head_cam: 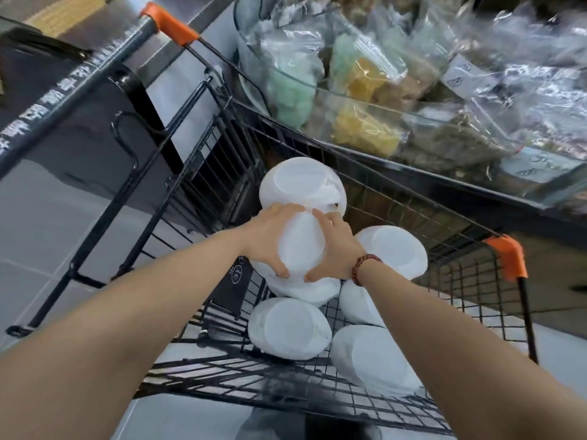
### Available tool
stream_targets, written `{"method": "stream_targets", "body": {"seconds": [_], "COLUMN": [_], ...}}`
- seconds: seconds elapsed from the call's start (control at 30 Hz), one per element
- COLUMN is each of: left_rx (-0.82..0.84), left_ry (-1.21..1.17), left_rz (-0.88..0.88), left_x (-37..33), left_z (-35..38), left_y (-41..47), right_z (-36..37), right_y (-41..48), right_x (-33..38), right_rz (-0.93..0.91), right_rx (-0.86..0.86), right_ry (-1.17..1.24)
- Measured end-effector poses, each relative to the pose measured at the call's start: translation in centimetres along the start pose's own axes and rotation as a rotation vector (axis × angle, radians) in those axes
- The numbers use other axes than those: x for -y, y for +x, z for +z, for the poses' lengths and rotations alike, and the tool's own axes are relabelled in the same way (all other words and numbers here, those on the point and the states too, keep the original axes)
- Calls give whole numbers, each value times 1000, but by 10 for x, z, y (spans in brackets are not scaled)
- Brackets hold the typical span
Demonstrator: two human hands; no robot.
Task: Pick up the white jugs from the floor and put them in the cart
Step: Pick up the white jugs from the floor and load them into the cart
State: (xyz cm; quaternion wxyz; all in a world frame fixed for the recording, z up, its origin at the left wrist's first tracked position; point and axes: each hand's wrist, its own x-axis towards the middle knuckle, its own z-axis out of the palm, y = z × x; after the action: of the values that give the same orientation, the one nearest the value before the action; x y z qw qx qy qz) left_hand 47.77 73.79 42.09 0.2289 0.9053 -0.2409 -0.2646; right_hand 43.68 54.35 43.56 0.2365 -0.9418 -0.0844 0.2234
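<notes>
White jugs (289, 328) lie heaped in the black wire cart (397, 198) on grey floor tiles (38, 236). Left hand (270, 239) and right hand (336, 252) clasp one jug (301, 246) above the heap, fingers curled round it. Bagged goods (381, 100) fill a bin (279, 74) alongside.

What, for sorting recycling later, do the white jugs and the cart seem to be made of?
White jugs, like the held white jug: probably plastic, matte, faintly translucent, with moulded bases. Cart: seemingly metal wire mesh, coated black; orange corner caps look like smooth plastic.
</notes>
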Motion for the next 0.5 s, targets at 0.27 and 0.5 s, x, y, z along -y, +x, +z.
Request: {"method": "stream_targets", "body": {"seconds": [0.27,0.5], "left_rx": [7,34], "left_ry": [-72,-43], "left_rz": [25,-65], "left_x": [17,29], "left_z": [-8,-17], "left_y": [5,-3], "right_z": [2,5], "right_y": [14,13], "right_x": [7,21], "right_rz": [-1,31], "right_rx": [-11,5], "right_ry": [55,60]}}
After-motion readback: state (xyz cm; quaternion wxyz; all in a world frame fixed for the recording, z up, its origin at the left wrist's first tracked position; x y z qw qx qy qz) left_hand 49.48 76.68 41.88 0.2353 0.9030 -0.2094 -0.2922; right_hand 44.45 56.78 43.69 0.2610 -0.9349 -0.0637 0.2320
